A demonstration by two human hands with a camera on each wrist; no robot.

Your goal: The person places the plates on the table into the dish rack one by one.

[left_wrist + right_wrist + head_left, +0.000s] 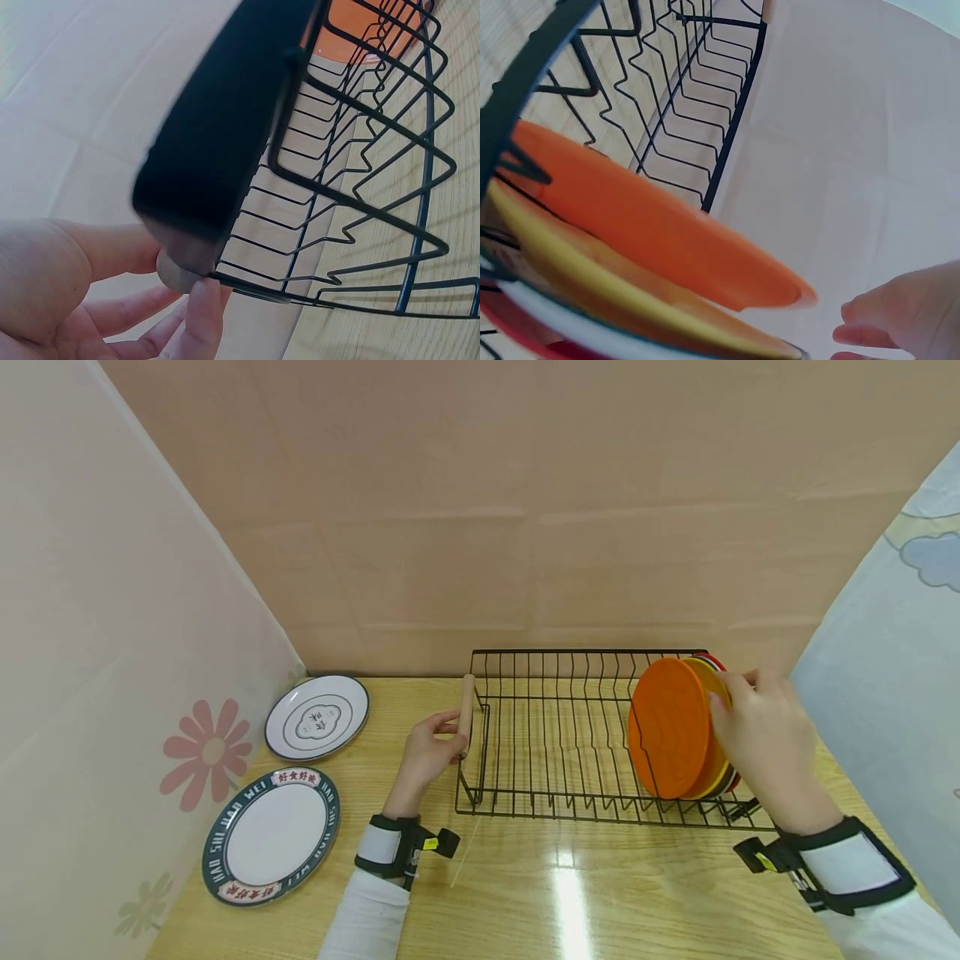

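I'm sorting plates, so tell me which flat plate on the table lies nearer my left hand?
The dark-rimmed plate with red lettering; the grey-patterned white plate lies farther back.

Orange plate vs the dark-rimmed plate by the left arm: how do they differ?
The orange plate stands on edge in the wire rack, at the front of a row of plates; the dark-rimmed plate lies flat on the table. The orange one is plain-coloured; the dark-rimmed one is white in the middle with lettering round its rim. The right hand touches the row's top edges; no hand touches the dark-rimmed plate. Both are round.
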